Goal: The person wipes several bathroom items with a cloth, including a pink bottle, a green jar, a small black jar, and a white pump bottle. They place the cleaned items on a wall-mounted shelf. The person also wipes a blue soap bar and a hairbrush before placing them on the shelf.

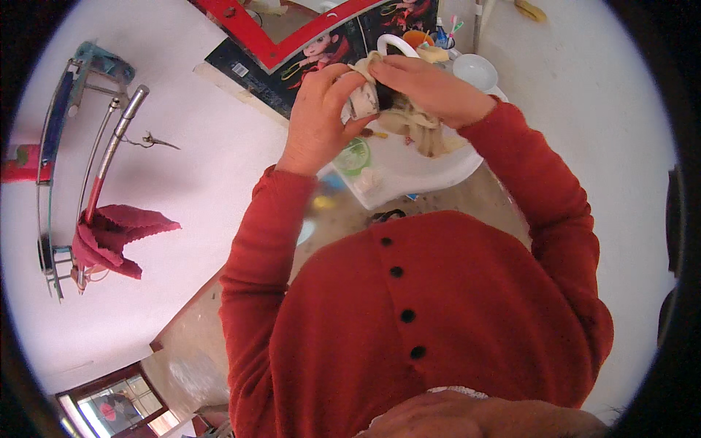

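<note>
Above a white washbasin (pixel 427 175), my left hand (pixel 328 109) grips a small whitish container (pixel 363 102), with the thumb below it and the fingers over its top. My right hand (pixel 427 85) holds a beige cloth (pixel 421 123) that hangs down over the basin. One end of the cloth is pressed against the container's upper edge, near my left fingertips. What the container is, I cannot tell. Behind my hands curves a white faucet (pixel 397 44), partly hidden.
A green round dish (pixel 353 156) lies at the basin's left edge. Behind stand a white bowl (pixel 475 72), an orange cup (pixel 417 38) and toothbrushes (pixel 453 28). A red-framed mirror (pixel 274 52) is ahead. On the left wall, a dark red cloth (pixel 112 241) hangs on a metal rack (pixel 118 134).
</note>
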A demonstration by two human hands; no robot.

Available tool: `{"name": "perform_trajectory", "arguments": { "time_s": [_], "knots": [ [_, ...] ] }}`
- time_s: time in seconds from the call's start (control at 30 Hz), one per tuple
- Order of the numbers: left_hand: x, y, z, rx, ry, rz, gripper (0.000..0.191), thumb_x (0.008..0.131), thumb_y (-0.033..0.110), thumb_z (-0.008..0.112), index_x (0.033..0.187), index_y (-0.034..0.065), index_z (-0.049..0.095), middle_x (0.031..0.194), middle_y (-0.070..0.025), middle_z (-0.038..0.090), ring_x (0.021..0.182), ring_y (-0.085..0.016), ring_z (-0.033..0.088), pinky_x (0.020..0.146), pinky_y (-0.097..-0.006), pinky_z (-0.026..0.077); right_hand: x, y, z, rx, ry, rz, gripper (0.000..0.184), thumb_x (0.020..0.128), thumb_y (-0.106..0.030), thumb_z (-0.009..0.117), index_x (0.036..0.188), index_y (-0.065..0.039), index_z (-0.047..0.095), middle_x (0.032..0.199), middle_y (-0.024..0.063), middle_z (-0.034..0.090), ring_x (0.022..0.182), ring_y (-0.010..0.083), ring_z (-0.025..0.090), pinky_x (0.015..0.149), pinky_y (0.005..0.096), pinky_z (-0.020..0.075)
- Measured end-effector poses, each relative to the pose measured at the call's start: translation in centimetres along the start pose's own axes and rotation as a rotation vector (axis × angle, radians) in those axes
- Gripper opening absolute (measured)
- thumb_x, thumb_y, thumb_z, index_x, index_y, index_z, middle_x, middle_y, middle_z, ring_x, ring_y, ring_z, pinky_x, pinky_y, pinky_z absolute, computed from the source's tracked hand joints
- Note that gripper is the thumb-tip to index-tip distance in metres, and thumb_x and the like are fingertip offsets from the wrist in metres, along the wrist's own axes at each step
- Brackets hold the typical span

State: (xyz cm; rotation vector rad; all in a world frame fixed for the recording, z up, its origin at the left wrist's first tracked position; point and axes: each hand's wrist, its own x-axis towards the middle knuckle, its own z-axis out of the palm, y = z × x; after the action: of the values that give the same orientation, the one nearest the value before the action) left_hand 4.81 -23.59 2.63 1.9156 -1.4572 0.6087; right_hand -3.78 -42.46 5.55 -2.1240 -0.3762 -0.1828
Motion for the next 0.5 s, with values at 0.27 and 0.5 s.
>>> {"name": "perform_trajectory", "arguments": {
  "time_s": [0.27, 0.5],
  "knots": [
    [-10.0, -12.6, 6.7, -0.452, 0.273, -0.93, 0.065, 0.067, 0.004, 0.077, 0.12, 0.0044, 0.039, 0.109, -0.0083, 0.049, 0.099, -0.018, 0.051, 0.085, -0.029, 0.043, -7.2, 1.4, -4.7, 0.484, 0.213, 0.405, 0.036, 0.093, -0.027, 0.052, 0.117, 0.0, 0.054, 0.102, 0.0031, 0.06, 0.092, 0.0104, 0.055, 0.082, 0.025, 0.0452],
    [-20.6, -21.2, 16.2, -0.452, 0.118, -0.903, 0.073, 0.059, 0.01, 0.081, 0.121, 0.003, 0.044, 0.109, -0.013, 0.054, 0.101, -0.023, 0.053, 0.087, -0.034, 0.043, -13.7, 2.7, -4.4, 0.652, 0.446, 0.621, 0.055, 0.089, -0.032, 0.056, 0.129, 0.003, 0.042, 0.113, 0.0084, 0.059, 0.099, 0.0138, 0.058, 0.082, 0.0259, 0.049]
  ]
}}
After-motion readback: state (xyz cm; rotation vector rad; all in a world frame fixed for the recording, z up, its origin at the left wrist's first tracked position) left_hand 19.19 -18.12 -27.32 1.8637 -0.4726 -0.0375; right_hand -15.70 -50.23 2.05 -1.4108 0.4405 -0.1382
